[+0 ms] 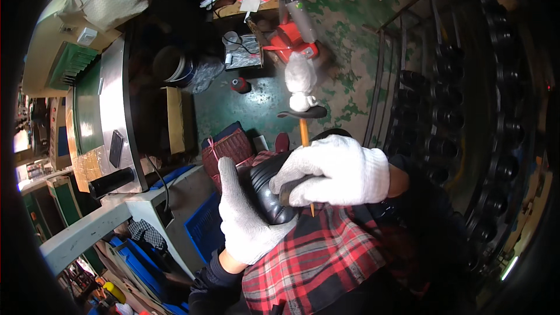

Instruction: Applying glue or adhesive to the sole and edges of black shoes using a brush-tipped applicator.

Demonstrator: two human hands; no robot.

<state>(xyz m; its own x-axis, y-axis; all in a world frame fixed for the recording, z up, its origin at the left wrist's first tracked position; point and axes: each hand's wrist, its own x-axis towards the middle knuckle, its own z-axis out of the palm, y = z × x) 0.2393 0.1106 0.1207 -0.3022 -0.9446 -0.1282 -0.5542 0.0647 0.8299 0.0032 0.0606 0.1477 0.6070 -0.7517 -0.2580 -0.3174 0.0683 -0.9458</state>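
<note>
A black, glossy leather shoe (269, 198) with ridged folds lies over my lap, partly covered by my right hand. My left hand (248, 224), in a white knit glove, cups the shoe from the left and below; its thumb points up along the side and the other fingers are hidden. In my right hand (329, 169), also gloved in white, is a hammer (304, 133) with a thin wooden handle and a dark curved head pointing away from me. The fingers of that hand are bent, with their tips against the shoe's upper.
Racks of black shoes (443, 116) stand to the right. A metal-edged workbench (119, 111) with a phone (116, 149) is at the left, near a blue crate (204, 227). Ahead are a red machine (289, 38) and a white wrapped bundle (300, 76). Red plaid cloth (315, 251) covers my lap.
</note>
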